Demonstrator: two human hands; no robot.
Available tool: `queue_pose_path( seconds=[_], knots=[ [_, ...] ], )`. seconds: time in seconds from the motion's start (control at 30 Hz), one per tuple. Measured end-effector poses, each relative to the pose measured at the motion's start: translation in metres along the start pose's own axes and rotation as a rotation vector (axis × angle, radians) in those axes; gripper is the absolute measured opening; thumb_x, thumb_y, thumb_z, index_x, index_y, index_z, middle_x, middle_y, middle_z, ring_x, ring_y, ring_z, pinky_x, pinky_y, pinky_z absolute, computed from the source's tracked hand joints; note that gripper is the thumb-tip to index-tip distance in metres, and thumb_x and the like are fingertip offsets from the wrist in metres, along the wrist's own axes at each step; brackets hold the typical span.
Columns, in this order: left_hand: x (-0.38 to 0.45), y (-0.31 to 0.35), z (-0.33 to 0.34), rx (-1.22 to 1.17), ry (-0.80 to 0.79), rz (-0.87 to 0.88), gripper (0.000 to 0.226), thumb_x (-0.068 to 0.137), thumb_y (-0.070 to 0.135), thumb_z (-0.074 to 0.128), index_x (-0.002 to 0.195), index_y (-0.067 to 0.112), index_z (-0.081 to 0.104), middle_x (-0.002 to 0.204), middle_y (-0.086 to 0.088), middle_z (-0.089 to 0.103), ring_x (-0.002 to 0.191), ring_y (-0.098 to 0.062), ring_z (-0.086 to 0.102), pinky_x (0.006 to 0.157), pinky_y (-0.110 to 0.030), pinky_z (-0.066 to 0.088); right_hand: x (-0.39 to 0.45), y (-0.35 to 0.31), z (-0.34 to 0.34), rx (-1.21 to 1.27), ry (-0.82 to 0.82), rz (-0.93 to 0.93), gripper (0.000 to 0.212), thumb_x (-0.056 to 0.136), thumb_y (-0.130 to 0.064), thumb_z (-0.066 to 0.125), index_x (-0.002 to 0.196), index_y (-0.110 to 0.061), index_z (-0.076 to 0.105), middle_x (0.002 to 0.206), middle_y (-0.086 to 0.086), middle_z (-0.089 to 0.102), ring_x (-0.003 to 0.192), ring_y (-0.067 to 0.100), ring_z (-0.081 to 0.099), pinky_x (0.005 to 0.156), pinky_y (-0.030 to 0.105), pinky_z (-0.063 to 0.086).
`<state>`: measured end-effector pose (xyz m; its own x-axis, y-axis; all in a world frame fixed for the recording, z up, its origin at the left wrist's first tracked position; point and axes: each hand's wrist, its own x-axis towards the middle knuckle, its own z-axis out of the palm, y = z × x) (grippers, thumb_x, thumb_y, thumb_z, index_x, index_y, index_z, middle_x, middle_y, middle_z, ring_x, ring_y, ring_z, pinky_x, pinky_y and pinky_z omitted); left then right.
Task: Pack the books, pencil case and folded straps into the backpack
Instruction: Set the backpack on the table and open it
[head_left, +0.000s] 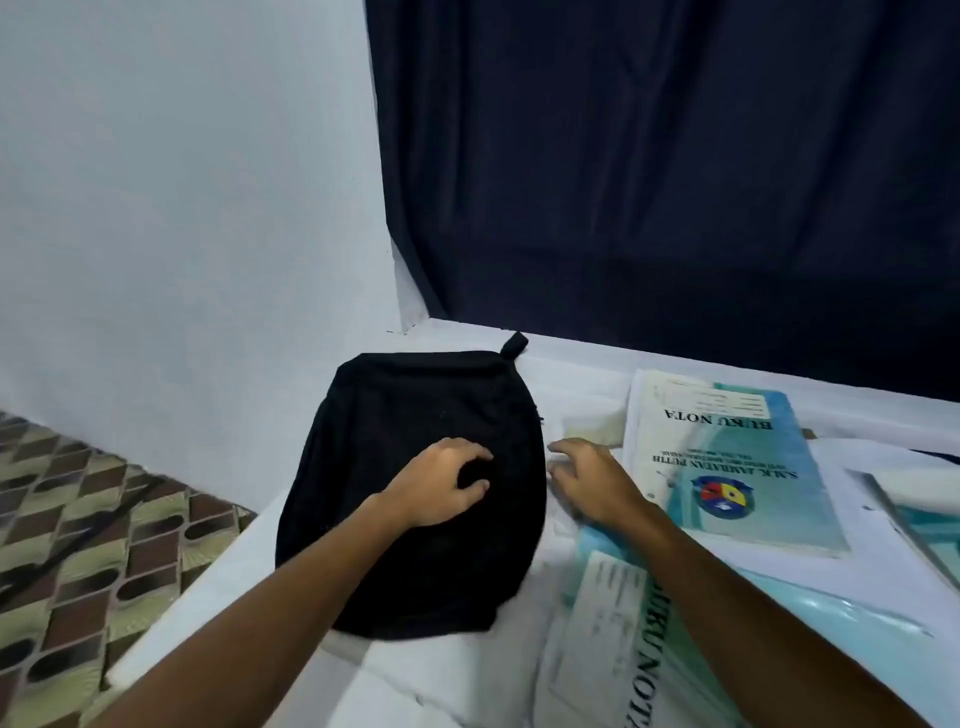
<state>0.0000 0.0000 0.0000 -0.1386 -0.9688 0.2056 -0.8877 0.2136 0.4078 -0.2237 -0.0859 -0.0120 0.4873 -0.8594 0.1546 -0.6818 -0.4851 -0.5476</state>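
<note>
A black backpack (415, 415) lies flat on the white-covered table (571, 358), its top loop toward the far edge. My left hand (441, 483) rests on the middle of the backpack, fingers and thumb curled and pinching a fold of its black fabric. My right hand (587, 478) hovers just right of the backpack with relaxed fingers and holds nothing. A teal and white notebook marked "BUKU NOTA" (737, 467) lies to the right. Another such notebook (618, 639) lies near me under my right forearm. I see no pencil case or straps.
More books and papers (914, 514) lie at the far right. A dark curtain (675, 182) hangs behind the table and a pale wall (182, 208) stands at the left. The patterned floor (78, 545) shows beyond the table's left edge.
</note>
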Motion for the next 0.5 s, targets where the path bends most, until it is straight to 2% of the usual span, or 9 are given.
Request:
queue_pose_path(
  seconds=[0.13,0.23,0.3,0.33,0.43,0.5],
  knots=[
    [0.046,-0.038,0.0,0.014,-0.058,0.022,0.049,0.092,0.04,0.062,0.135,0.017,0.054,0.137,-0.001,0.054,0.132,-0.017,0.042,0.112,-0.033,0.033,0.062,0.0,0.019,0.024,0.016,0.059,0.033,0.095,-0.013,0.046,0.124,-0.012,0.062,0.128,0.008,0.061,0.118,0.026,0.054,0.101,0.035,0.043],
    [0.09,-0.055,0.008,0.103,-0.119,0.064,0.067,0.092,0.054,0.056,0.146,0.018,0.041,0.153,-0.002,0.037,0.147,-0.02,0.019,0.121,-0.046,0.013,0.106,0.005,0.031,-0.026,0.039,0.093,0.036,0.095,-0.008,0.043,0.128,-0.011,0.06,0.135,0.009,0.056,0.123,0.028,0.052,0.102,0.035,0.041],
    [0.113,-0.056,0.014,0.175,-0.164,0.096,0.081,0.089,0.064,0.051,0.152,0.018,0.028,0.161,-0.001,0.02,0.151,-0.02,0.002,0.119,-0.052,0.001,0.123,0.008,0.033,-0.074,-0.017,0.113,0.041,0.095,-0.007,0.041,0.133,-0.011,0.056,0.142,0.009,0.05,0.127,0.029,0.048,0.104,0.037,0.04],
    [0.124,-0.057,0.02,0.201,-0.19,0.11,0.088,0.087,0.068,0.049,0.154,0.018,0.022,0.163,-0.001,0.013,0.151,-0.02,-0.004,0.119,-0.054,-0.003,0.131,0.01,0.034,-0.089,-0.069,0.124,0.043,0.094,-0.006,0.041,0.133,-0.012,0.056,0.14,0.01,0.052,0.124,0.03,0.05,0.102,0.039,0.042],
    [0.144,-0.06,0.033,0.232,-0.293,0.116,0.105,0.08,0.076,0.051,0.156,0.017,0.008,0.164,0.001,-0.004,0.149,-0.021,-0.017,0.116,-0.063,-0.007,0.142,0.019,0.037,-0.096,-0.154,0.117,0.037,0.088,-0.005,0.046,0.12,-0.011,0.063,0.117,0.014,0.065,0.107,0.032,0.059,0.089,0.041,0.048],
    [0.149,-0.067,0.04,0.24,-0.368,0.078,0.112,0.076,0.079,0.052,0.156,0.019,0.002,0.164,0.004,-0.01,0.148,-0.021,-0.02,0.113,-0.068,-0.005,0.146,0.024,0.037,-0.107,-0.14,0.107,0.035,0.087,-0.005,0.052,0.118,-0.01,0.067,0.116,0.011,0.066,0.109,0.03,0.059,0.093,0.037,0.047]
  ],
)
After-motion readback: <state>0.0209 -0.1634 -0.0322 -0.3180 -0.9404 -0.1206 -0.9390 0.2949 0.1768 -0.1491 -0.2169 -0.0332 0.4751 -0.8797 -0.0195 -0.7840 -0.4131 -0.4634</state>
